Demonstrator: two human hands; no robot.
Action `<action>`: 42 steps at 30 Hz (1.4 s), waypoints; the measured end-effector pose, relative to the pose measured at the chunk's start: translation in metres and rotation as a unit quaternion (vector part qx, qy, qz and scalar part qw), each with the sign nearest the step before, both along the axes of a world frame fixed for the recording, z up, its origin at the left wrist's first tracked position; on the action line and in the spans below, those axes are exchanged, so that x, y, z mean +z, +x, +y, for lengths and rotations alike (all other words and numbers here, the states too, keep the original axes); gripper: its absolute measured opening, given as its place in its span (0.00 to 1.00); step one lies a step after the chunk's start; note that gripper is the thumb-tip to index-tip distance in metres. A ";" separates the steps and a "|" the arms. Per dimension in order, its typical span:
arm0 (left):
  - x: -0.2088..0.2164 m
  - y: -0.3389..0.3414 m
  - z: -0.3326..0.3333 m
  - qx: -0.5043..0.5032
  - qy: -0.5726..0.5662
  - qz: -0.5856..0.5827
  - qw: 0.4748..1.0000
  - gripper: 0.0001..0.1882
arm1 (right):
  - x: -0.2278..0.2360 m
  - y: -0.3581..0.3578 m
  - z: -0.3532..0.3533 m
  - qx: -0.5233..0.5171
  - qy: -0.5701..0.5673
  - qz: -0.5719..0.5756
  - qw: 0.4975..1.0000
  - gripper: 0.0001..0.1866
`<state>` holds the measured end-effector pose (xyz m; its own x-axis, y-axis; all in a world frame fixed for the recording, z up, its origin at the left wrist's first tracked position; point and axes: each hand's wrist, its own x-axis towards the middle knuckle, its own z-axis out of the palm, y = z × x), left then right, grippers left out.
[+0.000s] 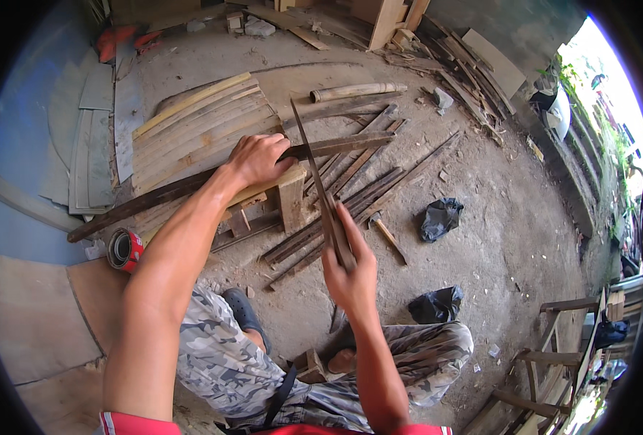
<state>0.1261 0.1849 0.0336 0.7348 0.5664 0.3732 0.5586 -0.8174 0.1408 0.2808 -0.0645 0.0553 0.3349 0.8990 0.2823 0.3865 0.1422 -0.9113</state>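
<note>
My left hand (260, 158) is closed over a long dark wooden strip (151, 196), pressing it on a low wooden bench (291, 194). The strip runs from the lower left to the upper right, its far end sticking out past the bench. In my right hand (352, 274) is a handsaw (311, 154), gripped by its handle, which my fingers mostly hide. Its thin blade points away from me and crosses the strip just right of my left hand. Whether the teeth bite into the wood cannot be made out.
Left of the bench stands a red tin can (126, 250). A slatted wooden panel (198, 130) lies beyond. Loose strips (358, 199), a hammer (390, 239) and black plastic bags (441, 219) are on the dirt floor. A wooden frame (550, 357) occupies the lower right.
</note>
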 end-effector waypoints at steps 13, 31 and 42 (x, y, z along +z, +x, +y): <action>-0.003 0.003 0.007 -0.024 0.017 0.013 0.999 0.25 | 0.026 0.009 0.013 -0.002 -0.084 0.023 0.996 0.32; -0.012 0.001 0.002 -0.005 0.013 -0.003 1.000 0.18 | 0.051 0.011 -0.046 -0.006 -0.129 0.051 0.990 0.32; -0.010 -0.005 0.011 -0.006 -0.005 0.018 1.000 0.19 | 0.032 0.004 -0.101 0.008 -0.129 0.033 0.991 0.37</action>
